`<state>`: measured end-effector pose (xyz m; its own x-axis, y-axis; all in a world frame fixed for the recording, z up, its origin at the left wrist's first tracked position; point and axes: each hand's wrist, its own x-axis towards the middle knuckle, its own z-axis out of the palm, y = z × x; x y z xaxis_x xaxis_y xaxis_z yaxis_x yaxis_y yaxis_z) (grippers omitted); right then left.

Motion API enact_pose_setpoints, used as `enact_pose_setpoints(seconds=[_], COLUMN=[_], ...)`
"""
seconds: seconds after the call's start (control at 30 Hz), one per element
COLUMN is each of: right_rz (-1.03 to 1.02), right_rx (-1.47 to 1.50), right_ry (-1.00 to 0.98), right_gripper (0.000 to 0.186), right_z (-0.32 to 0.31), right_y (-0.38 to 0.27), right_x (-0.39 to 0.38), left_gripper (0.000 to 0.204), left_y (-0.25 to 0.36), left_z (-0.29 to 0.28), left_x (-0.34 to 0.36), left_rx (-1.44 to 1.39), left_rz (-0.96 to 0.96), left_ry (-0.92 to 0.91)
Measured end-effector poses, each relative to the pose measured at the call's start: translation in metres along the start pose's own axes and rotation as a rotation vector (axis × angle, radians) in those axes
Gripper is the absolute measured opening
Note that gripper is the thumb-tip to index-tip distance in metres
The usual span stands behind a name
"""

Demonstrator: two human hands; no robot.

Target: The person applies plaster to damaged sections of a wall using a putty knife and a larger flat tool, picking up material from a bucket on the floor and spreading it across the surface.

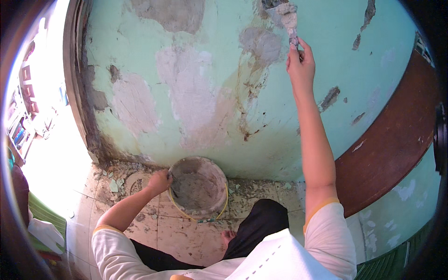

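Note:
Raised high against the wall, my right hand [301, 63] grips the handle of a putty knife [293, 39]. Pale plaster covers its blade, which is at a dark damaged spot in the wall. My left hand [161, 181] is closed at the left rim of a round bucket [223, 172] on the floor. A thin greyish shape runs from its fingers down inside the bucket; whether that is a tool I cannot tell. Grey plaster residue coats the bucket's inside, and its yellow wire handle [186, 216] hangs down the near side.
The green wall [224, 60] has bare grey areas and pale plastered patches. Paint flakes [114, 185] and rubble litter the tiled floor [177, 240] along its foot. A brown curved panel [387, 135] is on the right, a wooden door frame [74, 84] on the left. A green plastic seat [46, 217] stands lower left.

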<state>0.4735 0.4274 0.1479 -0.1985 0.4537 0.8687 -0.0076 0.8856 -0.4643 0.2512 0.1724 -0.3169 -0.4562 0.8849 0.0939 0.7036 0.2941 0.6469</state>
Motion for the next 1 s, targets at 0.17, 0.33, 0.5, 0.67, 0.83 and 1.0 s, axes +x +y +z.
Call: enact_pose_setpoints(seconds=[0.17, 0.33, 0.5, 0.67, 0.83, 1.0], right_rz=[-0.202, -0.205, -0.264, -0.373, -0.395, -0.455], right_rx=[-0.470, -0.643, -0.663, -0.729, -0.785, -0.827], right_ry=[0.113, 0.127, 0.110, 0.153, 0.145, 0.176], right_gripper=[0.043, 0.049, 0.053, 0.052, 0.050, 0.048], right_z=[0.035, 0.062, 0.089, 0.103, 0.111, 0.110], right_y=[-0.007, -0.003, 0.004, 0.016, 0.014, 0.019], right_x=[0.010, 0.007, 0.007, 0.012, 0.010, 0.011], left_gripper=[0.032, 0.032, 0.030, 0.029, 0.027, 0.026], left_y=[-0.026, -0.016, -0.018, -0.021, -0.026, -0.017], left_z=[0.014, 0.009, 0.009, 0.013, 0.018, 0.010], left_x=[0.005, 0.004, 0.005, 0.005, 0.006, 0.003], left_rx=[0.069, 0.073, 0.035, 0.034, 0.057, 0.015], left_rz=[0.058, 0.037, 0.018, 0.054, 0.069, 0.075], left_ry=[0.032, -0.010, -0.028, 0.003, 0.032, 0.026])
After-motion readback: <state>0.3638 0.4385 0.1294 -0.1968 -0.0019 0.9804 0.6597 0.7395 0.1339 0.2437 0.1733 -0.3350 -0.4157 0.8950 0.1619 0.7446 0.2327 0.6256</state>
